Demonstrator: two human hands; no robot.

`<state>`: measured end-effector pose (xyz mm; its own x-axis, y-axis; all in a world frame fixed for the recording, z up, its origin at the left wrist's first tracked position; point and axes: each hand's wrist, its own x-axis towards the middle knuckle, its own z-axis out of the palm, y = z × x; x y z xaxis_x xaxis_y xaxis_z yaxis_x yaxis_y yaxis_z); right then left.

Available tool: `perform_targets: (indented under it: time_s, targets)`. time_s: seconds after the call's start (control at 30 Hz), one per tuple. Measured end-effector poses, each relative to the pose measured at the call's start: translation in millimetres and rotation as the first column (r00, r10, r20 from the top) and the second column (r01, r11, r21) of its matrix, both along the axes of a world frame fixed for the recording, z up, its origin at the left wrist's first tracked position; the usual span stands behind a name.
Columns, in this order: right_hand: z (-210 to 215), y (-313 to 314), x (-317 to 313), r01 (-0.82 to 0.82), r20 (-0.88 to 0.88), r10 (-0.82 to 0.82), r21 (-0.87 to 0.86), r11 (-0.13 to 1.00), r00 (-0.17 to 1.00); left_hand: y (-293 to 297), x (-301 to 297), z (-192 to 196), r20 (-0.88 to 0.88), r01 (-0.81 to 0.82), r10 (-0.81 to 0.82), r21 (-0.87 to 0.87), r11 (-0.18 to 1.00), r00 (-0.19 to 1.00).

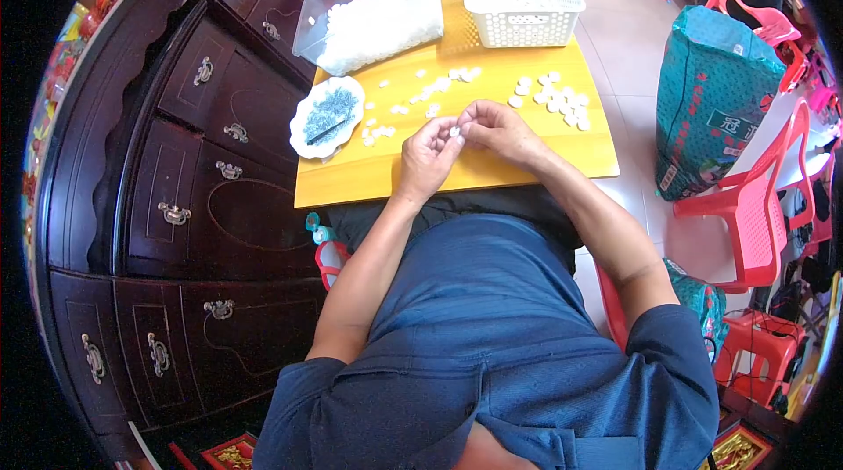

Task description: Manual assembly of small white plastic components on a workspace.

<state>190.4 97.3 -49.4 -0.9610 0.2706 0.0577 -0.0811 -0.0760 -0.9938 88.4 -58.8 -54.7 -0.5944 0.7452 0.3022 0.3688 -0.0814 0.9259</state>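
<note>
1. The two hands meet near the middle of the frame, above the near half of a yellow table (492, 66). The step in hand appears to be fine fingertip work on one small part.
2. The left hand (426, 158) is turned partly palm up, its thumb and forefinger brought close together around a small white piece (454, 131) at the centre of the frame.
3. The right hand (500, 132) comes in from the right, fingers curled and tips drawn narrow beside that piece. Whether it grips anything of its own I cannot tell; the fingers hide it.
4. Left of the hands, a scalloped white dish (303, 143) holds a heap of small dark bits, with a thin dark stick (330, 132) lying across them. The separate bits are too small to make out.
5. Small white bits (378, 131) lie loose just right of the dish, and more are scattered up toward the centre of the table.
6. Round white pieces (553, 106) lie grouped at the table's right side, beyond the right hand.
7. At the top of the frame stand a clear bin (307, 31) heaped with white pieces and, to its right, a white perforated basket (527, 22) whose contents are washed out by glare.
8. The next move, I judge, calls for a light, steady left pinch while the right fingertips make small, exact adjustments.
</note>
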Motion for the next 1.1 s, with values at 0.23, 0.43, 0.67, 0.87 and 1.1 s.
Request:
perform_targets:
  time_s: [0.23,0.43,0.67,0.87,1.1]
  targets:
    - [-3.3,1.8,-1.0,0.002,0.01,-0.002,0.01,1.0,1.0,-3.2,1.5,5.2,0.029,-0.006,0.007,-0.039,0.999,1.0]
    - [-2.6,-0.6,-1.5,-0.001,-0.015,0.0,-0.062,0.998,1.0,-3.2,-0.8,3.2,0.03,-0.019,0.019,-0.027,0.999,0.999]
    - [-3.0,-1.3,-2.9,0.067,0.06,-0.067,0.012,0.998,0.996,-2.2,-4.5,-0.6,0.096,0.038,-0.039,0.018,0.999,0.995]
    - [-1.0,0.4,-0.5,0.054,0.069,-0.058,0.05,0.997,0.996,-3.3,-5.7,3.4,0.14,0.075,-0.077,0.016,0.997,0.987]
    - [-3.6,0.7,-0.7,0.032,0.031,-0.033,0.032,0.999,0.999,-2.7,-7.9,-3.1,0.149,0.073,-0.076,0.031,0.997,0.986]
